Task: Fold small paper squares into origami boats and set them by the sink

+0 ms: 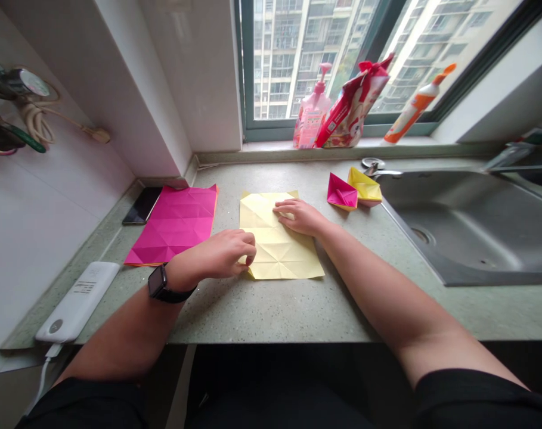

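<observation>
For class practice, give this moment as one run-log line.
left hand: at yellow paper, near-left corner; right hand: resting on yellow paper

Honestly can't read any of it, guys. There's small dark print on the white power bank (83,298), a label on the pink pump bottle (314,116), plus markings on the red bag (358,110) and orange-and-white bottle (412,112), all too blurry or tiny.

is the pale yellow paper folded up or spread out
Mostly spread out: the pale yellow paper lies open, creased, on the counter, left hand pinching its near left corner.
</observation>
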Demonstrator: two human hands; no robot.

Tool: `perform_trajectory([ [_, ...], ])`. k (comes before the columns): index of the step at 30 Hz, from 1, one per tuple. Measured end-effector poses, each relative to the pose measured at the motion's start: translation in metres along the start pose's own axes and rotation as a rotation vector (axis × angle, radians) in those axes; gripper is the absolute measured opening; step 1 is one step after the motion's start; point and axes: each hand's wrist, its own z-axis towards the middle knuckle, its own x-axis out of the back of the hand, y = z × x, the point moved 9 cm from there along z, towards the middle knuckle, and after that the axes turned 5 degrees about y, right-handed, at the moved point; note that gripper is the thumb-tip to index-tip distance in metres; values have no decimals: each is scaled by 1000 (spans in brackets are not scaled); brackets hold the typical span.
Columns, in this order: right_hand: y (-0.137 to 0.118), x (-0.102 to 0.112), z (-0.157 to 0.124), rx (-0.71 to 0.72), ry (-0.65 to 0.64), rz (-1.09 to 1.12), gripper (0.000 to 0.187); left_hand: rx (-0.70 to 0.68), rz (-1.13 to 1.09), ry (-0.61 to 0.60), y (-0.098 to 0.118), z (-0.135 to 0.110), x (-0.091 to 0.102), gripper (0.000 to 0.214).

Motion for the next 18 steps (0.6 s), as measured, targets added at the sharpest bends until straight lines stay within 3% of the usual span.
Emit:
perform_trajectory([
  [7, -11, 7, -4, 25, -93, -85, 31, -55, -207, 16, 11, -3, 13, 12],
  [11, -18, 13, -15, 46, -79, -37, 27, -52, -348, 28, 9, -5, 24, 8],
  [18, -28, 20, -44, 45, -26, 89, 33, 49, -567, 48, 1, -5, 39, 26],
])
